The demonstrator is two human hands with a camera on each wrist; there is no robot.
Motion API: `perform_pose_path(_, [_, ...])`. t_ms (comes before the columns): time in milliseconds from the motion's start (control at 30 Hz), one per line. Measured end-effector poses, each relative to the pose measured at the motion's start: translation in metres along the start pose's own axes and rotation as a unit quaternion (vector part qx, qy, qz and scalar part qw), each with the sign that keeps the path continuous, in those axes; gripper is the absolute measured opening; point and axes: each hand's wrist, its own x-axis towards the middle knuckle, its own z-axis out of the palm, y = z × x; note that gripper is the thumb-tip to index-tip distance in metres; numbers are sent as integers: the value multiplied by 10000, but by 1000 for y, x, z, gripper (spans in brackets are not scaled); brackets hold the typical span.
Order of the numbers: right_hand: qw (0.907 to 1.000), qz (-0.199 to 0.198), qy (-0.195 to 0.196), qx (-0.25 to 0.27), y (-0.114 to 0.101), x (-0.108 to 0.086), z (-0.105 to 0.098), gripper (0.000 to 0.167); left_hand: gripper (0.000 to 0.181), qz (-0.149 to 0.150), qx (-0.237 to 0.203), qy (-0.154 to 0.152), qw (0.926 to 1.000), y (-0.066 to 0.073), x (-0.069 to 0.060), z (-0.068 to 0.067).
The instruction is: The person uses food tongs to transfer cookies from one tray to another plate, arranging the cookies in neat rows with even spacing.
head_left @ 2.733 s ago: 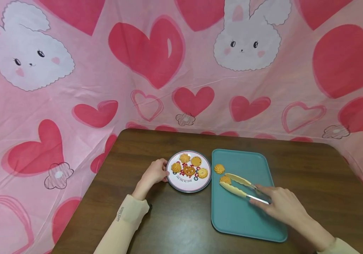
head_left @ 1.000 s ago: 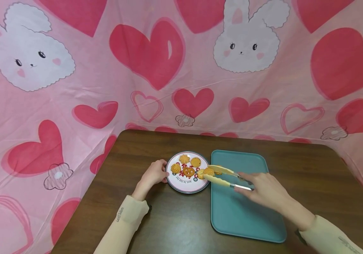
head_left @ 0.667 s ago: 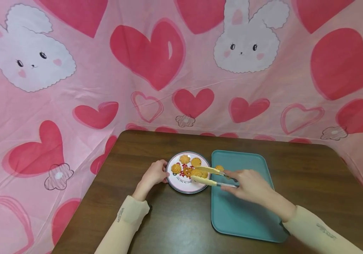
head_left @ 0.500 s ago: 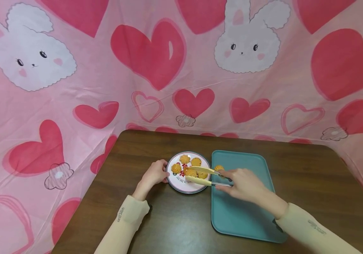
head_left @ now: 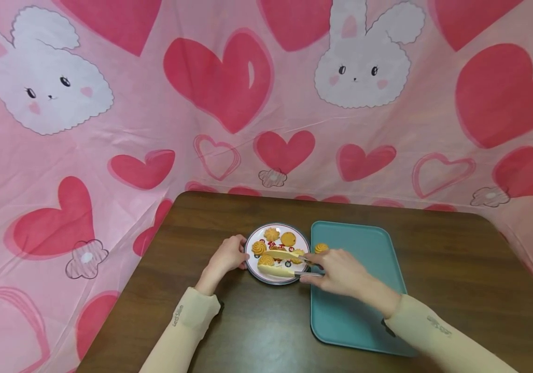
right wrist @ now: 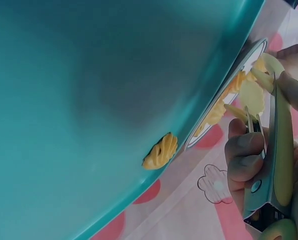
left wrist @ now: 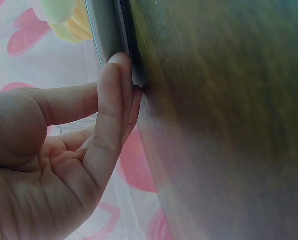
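My left hand point(head_left: 229, 253) pinches the left rim of a round white plate point(head_left: 252, 263), thumb and fingers at its edge in the left wrist view. My right hand point(head_left: 338, 272) grips metal tongs point(head_left: 277, 271) with pale yellow tips, reaching over the plate from the right. Between the tips is a swirled cookie point(head_left: 265, 260), low at the plate's front left; whether it touches the plate I cannot tell. Several other cookies lie on the plate, among them a round one point(head_left: 288, 239) and a pretzel-shaped one partly hidden by the tongs.
Right beside the plate lies a teal tray point(head_left: 355, 316), bearing one swirled cookie point(right wrist: 161, 151) near its left edge. Both sit on a dark wooden table point(head_left: 248, 331). A pink heart-patterned cloth point(head_left: 229, 181) hangs behind and to the left.
The tongs have taken a swirled cookie from the tray and carried it left over the plate, toward its front left. My left hand has stayed at the rim.
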Motion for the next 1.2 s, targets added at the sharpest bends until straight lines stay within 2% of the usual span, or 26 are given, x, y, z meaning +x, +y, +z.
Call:
perform_pose_path(200, [10000, -23, -80, -1, -1, 2, 6, 56, 42, 79, 2, 18, 10000, -1, 0, 1])
perform_pose_path(567, [9997, -45, -221, 26, 0, 2, 4, 57, 41, 77, -24, 7, 10000, -1, 1, 1])
perform_pose_path(767, [9997, -104, -211, 61, 1, 3, 5, 56, 38, 235, -36, 14, 9997, -3, 2, 1])
perform_pose_path(1200, [9997, -163, -141, 98, 2, 3, 7, 57, 39, 228, -13, 32, 9997, -1, 1, 1])
